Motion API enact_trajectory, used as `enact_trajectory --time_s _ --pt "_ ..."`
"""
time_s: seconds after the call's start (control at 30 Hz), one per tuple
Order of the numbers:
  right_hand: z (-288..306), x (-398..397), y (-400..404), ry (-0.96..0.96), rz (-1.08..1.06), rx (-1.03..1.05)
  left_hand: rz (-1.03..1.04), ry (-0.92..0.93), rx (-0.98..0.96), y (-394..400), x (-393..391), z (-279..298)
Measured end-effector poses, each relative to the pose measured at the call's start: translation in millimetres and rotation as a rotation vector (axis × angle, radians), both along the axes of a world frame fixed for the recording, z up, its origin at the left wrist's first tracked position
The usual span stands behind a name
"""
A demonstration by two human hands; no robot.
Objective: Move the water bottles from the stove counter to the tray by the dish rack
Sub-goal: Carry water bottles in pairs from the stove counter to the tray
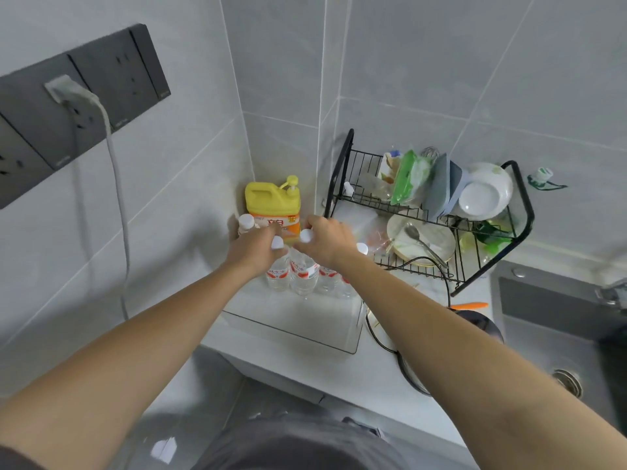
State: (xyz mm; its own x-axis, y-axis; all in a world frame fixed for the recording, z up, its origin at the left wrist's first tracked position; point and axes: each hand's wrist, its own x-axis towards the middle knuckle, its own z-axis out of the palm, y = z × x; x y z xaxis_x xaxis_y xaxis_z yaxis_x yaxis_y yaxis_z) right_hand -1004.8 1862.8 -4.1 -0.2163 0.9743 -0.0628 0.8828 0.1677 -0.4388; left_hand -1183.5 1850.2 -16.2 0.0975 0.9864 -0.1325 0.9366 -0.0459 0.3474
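Bottles on corner counter tray

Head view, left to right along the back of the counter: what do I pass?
Wall sockets → plug cable → yellow soap jug → water bottles under both hands → dish rack → sink.

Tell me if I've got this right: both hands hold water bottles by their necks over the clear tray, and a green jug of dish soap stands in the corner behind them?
Nearly. The head view shows the left hand and right hand gripping water bottles over the clear tray, but the soap jug in the corner is yellow, not green.
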Motion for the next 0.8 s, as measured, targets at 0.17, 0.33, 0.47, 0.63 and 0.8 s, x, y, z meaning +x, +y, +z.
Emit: enact_trajectory --time_s 0.17,0.33,0.47,0.63,0.8 --pt "-10 -8 9 -0.042 -0.001 -0.011 -0.007 0.009 0.002 12 -7 -10" --pt "-18 -15 19 -0.094 0.004 0.006 -0.016 0.002 -0.012 22 -12 -13" --pt "-21 -11 27 -0.135 -0.007 0.013 -0.041 0.001 0.005 28 -11 -16" --pt "-32 -14 28 -0.217 0.057 -0.004 -0.074 -0.005 0.017 38 -5 -20" --pt "-42 -14 26 -0.201 0.056 0.007 -0.097 -0.046 0.013 46 -8 -27"
